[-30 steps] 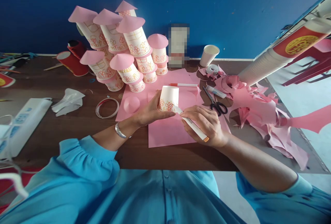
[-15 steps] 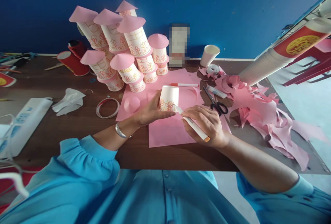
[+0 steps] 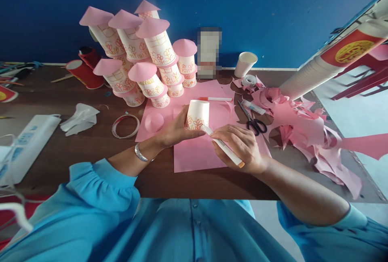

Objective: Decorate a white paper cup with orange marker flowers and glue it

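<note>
At frame centre I observe the left hand (image 3: 177,131) curled firmly round a cup (image 3: 198,112), the right hand (image 3: 238,145) pinching a marker (image 3: 224,148) slanted up-left to its lower right side.

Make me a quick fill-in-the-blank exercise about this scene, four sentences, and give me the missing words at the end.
1. The left hand holds a cup with ____ drawn on it.
2. The right hand holds a white marker with an ____ back end.
3. The scissors have ____ handles.
4. The paper cones topping the stacked cups are ____.
Missing words: flowers; orange; black; pink.
</note>
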{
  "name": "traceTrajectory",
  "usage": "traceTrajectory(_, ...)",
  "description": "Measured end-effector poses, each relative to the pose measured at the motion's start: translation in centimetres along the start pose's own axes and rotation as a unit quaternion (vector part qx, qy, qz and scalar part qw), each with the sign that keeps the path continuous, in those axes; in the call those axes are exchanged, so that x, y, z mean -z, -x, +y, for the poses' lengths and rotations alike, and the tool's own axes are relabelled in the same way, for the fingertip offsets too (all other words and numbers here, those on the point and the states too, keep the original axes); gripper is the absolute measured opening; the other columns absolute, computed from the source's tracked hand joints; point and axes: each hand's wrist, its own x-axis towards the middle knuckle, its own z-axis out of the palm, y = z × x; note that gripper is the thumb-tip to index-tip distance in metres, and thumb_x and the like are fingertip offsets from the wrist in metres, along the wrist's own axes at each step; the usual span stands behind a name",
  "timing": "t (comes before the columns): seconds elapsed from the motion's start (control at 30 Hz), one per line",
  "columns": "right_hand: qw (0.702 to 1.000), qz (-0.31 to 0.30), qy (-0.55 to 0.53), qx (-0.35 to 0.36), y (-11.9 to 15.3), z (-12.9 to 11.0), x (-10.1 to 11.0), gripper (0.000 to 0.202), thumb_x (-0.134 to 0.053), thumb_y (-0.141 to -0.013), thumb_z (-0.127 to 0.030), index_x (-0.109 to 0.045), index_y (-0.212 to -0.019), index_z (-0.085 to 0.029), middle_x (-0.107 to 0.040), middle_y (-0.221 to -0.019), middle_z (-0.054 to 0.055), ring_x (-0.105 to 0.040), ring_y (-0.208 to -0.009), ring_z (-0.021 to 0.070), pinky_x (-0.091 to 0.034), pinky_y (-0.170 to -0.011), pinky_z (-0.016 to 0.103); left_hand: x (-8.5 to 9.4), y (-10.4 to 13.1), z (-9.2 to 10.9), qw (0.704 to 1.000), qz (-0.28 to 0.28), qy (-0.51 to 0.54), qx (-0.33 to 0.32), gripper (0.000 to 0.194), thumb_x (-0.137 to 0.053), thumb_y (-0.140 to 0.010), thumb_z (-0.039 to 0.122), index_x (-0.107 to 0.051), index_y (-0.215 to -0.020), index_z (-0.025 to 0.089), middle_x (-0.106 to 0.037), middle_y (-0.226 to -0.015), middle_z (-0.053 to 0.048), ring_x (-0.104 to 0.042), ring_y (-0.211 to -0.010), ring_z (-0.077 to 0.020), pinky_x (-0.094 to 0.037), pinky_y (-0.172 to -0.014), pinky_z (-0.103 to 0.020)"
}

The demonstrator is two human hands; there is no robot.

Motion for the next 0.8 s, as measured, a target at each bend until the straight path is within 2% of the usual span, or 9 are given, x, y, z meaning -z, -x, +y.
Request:
traceTrajectory(0.17, 1.000, 0.024, -0.008, 0.014, -0.04, 0.01, 0.29, 0.031, -0.063, -0.091, -0.010, -0.060, -0.121, -0.018, -0.075, -0.086, 0.006, -0.075, -0.077, 0.0204, -0.062, -0.068, 0.032, -0.02, -0.09, 0.52, 0.999, -0.014, 0.003, -0.029, 0.079, -0.086, -0.076, 0.051, -0.048, -0.141, 0.023, -0.059, -0.112, -0.007, -0.057, -0.100, -0.0235, -0.054, -0.083, -0.038)
traceTrajectory(0.3, 1.000, 0.027, -0.002, 0.004, 0.01, 0.15, 0.43, 0.029, -0.065, -0.090, -0.009, -0.061, -0.118, -0.016, -0.074, -0.088, 0.008, -0.074, -0.078, 0.0206, -0.063, -0.069, 0.033, -0.01, -0.14, 0.72, 1.000, -0.014, 0.006, -0.026, 0.082, -0.086, -0.077, 0.050, -0.048, -0.144, 0.024, -0.058, -0.109, -0.007, -0.056, -0.097, -0.0224, -0.054, -0.079, -0.035)
traceTrajectory(0.57, 1.000, 0.016, -0.001, -0.005, 0.25, 0.35, 0.17, 0.027, -0.065, -0.092, -0.010, -0.060, -0.118, -0.018, -0.074, -0.091, 0.008, -0.074, -0.080, 0.0197, -0.063, -0.071, 0.033, 0.04, -0.14, 0.52, 1.000, -0.002, -0.001, -0.020, 0.086, -0.087, -0.075, 0.047, -0.046, -0.148, 0.026, -0.060, -0.117, -0.008, -0.058, -0.103, -0.0250, -0.056, -0.084, -0.038)
traceTrajectory(0.7, 1.000, 0.027, 0.012, -0.006, 0.13, 0.34, 0.37, 0.027, -0.064, -0.092, -0.009, -0.060, -0.118, -0.017, -0.074, -0.092, 0.009, -0.074, -0.081, 0.0204, -0.063, -0.070, 0.033, 0.01, -0.13, 0.75, 0.999, -0.010, 0.039, -0.011, 0.083, -0.087, -0.075, 0.047, -0.049, -0.146, 0.026, -0.063, -0.111, -0.007, -0.061, -0.100, -0.0244, -0.056, -0.084, -0.039)
traceTrajectory(0.8, 0.998, 0.042, 0.026, -0.029, 0.12, 0.44, 0.42, 0.031, -0.063, -0.094, -0.010, -0.059, -0.123, -0.019, -0.074, -0.096, 0.009, -0.075, -0.086, 0.0213, -0.063, -0.072, 0.034, -0.09, -0.17, 0.81, 0.996, -0.004, 0.090, 0.003, 0.076, -0.088, -0.075, 0.045, -0.052, -0.139, 0.023, -0.066, -0.115, -0.009, -0.063, -0.107, -0.0269, -0.055, -0.094, -0.044)
